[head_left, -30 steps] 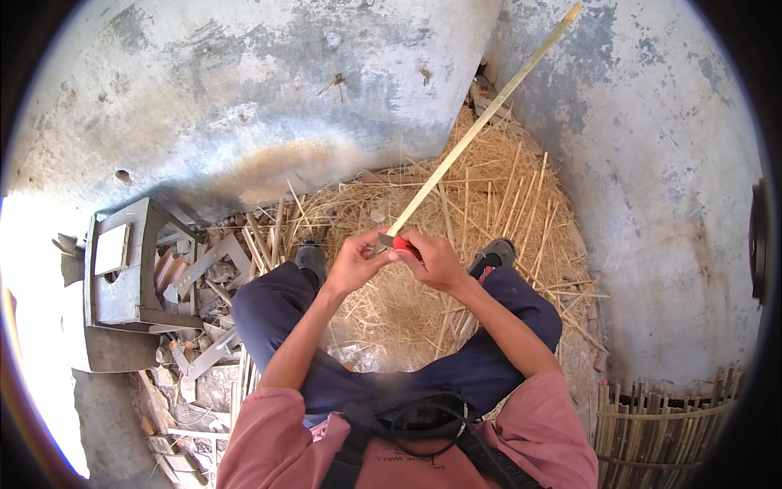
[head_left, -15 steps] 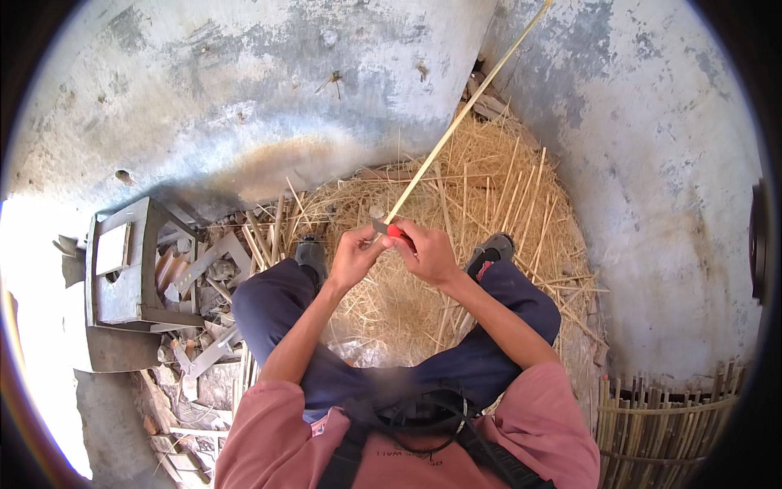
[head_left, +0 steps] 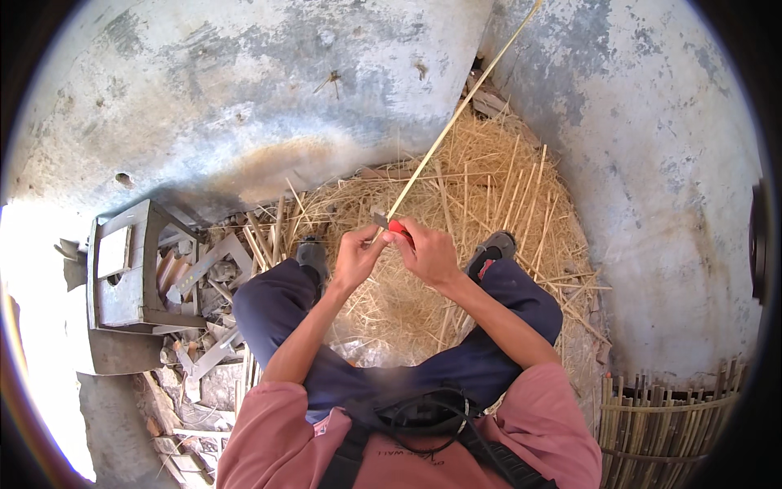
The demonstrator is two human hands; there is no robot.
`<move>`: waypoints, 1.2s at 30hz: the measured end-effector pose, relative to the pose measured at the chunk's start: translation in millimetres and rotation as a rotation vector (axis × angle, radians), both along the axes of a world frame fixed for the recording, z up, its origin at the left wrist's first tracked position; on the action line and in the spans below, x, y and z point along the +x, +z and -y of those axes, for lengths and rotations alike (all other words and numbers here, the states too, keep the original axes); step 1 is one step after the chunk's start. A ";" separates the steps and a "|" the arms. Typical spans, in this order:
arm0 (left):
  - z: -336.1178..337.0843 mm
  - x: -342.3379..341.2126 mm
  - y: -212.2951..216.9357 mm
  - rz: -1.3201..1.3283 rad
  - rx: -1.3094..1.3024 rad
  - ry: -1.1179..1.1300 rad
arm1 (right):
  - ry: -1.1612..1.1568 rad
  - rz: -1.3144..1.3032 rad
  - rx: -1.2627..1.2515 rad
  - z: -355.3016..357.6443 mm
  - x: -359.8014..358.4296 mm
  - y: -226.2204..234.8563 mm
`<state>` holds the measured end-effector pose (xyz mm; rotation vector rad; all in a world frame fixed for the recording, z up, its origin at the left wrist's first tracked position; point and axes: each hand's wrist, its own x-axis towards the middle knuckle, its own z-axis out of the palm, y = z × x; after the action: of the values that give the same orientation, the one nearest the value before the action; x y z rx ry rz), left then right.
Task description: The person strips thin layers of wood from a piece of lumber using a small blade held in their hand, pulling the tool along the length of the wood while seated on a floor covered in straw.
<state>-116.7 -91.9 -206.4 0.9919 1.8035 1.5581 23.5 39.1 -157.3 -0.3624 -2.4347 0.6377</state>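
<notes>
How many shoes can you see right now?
2. The left shoe rests on the straw by the wood scraps, below the left hand. The right shoe sits on the straw just right of the right hand.

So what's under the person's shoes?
A heap of dry yellow straw lies under both dark shoes, spreading to the grey wall. The floor beneath the straw is covered, so it cannot be seen.

One head-worn fisheye view looks steeply down from close above the seated person's lap, facing forward to the straw-covered floor [head_left: 489, 187] and grey wall [head_left: 244, 98]; forearms enter from the lower edge
</notes>
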 end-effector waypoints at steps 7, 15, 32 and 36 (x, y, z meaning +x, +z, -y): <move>-5.9 10.3 20.8 0.123 0.047 0.058 | -0.002 0.024 -0.043 -6.8 -6.0 3.0; 1.8 6.7 30.6 0.247 0.116 -0.106 | 0.164 0.050 -0.122 -14.5 0.9 10.0; -3.5 17.1 13.8 -0.235 0.048 0.079 | 0.048 0.126 -0.059 -1.4 1.5 16.9; -4.6 20.6 18.6 -0.233 0.017 0.121 | 0.017 0.085 -0.028 -3.6 -2.9 20.8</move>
<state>-96.0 -87.3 -187.8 1.1306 2.0448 1.5865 20.7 42.7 -136.4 -0.3886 -2.5144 0.6774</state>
